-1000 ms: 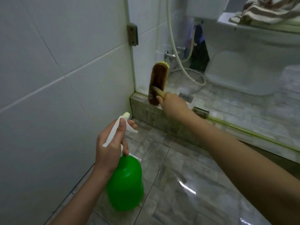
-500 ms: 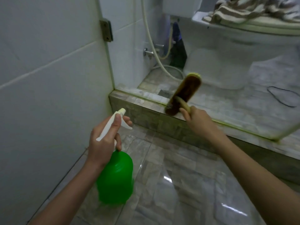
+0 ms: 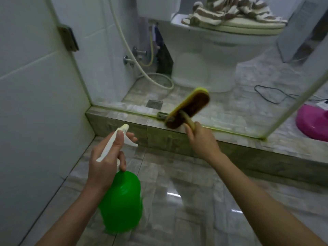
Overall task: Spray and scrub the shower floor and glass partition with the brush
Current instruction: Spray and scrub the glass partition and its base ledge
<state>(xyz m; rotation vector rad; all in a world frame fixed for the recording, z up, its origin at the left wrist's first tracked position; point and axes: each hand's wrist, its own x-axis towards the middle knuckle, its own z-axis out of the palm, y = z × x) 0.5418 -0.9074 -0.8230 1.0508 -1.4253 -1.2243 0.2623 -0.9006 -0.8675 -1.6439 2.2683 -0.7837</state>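
Observation:
My left hand (image 3: 106, 162) grips the white trigger head of a green spray bottle (image 3: 121, 201), held over the grey tiled shower floor (image 3: 177, 201). My right hand (image 3: 200, 139) holds the yellow handle of a scrub brush (image 3: 189, 107) with dark bristles. The brush lies tilted against the lower part of the glass partition (image 3: 221, 68), just above the tiled curb (image 3: 124, 121). A metal clamp at the glass's bottom edge sits right beside the brush's lower end.
Behind the glass stand a white toilet (image 3: 213, 50) with a striped towel (image 3: 230, 11) on its lid, a shower hose (image 3: 142, 71), a floor drain (image 3: 154, 104) and a black cord (image 3: 271, 95). A pink basin (image 3: 312, 121) sits past the glass's right edge. White tiled wall on my left.
The brush has moved to the right along the bottom of the glass and tilted further over. My view has swung right and down. The left hand keeps holding the bottle.

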